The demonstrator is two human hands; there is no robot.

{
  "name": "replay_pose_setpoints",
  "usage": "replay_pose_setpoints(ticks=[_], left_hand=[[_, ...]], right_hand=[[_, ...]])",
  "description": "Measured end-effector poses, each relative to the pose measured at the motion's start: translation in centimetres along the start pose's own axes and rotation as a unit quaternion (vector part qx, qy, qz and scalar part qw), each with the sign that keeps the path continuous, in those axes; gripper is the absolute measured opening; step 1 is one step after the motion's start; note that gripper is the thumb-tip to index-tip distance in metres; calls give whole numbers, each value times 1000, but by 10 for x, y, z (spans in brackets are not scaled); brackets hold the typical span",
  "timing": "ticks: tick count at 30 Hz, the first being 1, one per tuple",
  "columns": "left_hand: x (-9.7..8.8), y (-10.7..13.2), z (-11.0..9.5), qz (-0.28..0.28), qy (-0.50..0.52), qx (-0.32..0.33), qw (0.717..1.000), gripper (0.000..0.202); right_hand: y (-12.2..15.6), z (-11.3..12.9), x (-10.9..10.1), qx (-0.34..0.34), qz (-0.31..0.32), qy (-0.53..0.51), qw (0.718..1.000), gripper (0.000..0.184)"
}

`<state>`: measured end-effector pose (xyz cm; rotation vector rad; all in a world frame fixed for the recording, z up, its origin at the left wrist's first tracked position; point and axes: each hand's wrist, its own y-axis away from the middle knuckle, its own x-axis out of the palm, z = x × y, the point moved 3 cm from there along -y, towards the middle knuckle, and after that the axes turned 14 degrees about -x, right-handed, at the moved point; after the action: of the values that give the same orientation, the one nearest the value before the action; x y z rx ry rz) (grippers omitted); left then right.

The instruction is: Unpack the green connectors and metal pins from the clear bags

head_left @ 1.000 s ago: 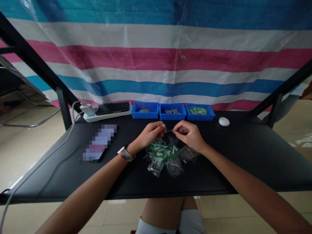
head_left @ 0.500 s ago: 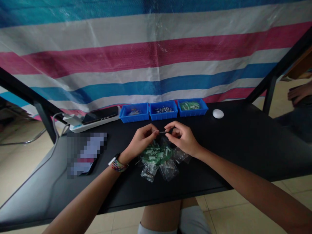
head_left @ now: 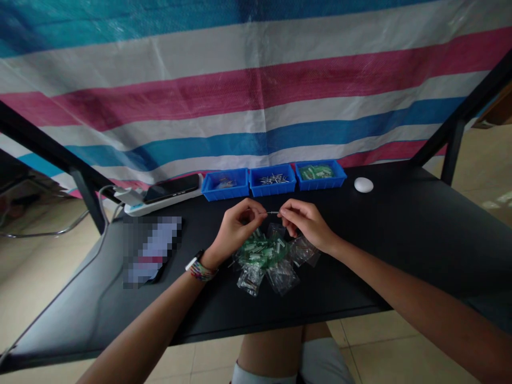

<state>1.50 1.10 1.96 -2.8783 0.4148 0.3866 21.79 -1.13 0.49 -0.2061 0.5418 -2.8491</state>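
My left hand [head_left: 236, 226] and my right hand [head_left: 303, 223] are raised just above a black table [head_left: 400, 240], fingertips pinched toward each other. Between them runs a thin metal pin [head_left: 272, 213], gripped at both ends. Under the hands lies a heap of small clear plastic bags [head_left: 272, 258] with green parts inside. A beaded band and a watch sit on my left wrist.
Three blue bins [head_left: 273, 181] line the table's far edge, holding small parts, metal pins and green pieces. A power strip with a phone on it [head_left: 168, 191] lies at the back left, another phone [head_left: 150, 250] nearer, a white round object [head_left: 363, 184] at the right. A striped tarp hangs behind.
The camera view has swung and tilted, shifting the scene. Both hands stay pinched on the pin above the bags, held in much the same pose.
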Motion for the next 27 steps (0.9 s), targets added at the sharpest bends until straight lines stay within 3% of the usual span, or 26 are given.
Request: replay_pose_setpoints(ticks=[9,16,21,27], left_hand=[[-1,1,0,23,34,-28,999,27],[-5,2,-4,94,25,-64,993,31],[-5,0,1,86,-12,-79,993,43],[-3,0,-4,71,9,-63,995,39]], right_hand=[[1,5,2,-7,8,27,1000,26],[3,8,2,-33,-10,59,998,22],[4,6,1,-43,-12,81,996,22],[5,4,0,-50,-13,88,995,23]])
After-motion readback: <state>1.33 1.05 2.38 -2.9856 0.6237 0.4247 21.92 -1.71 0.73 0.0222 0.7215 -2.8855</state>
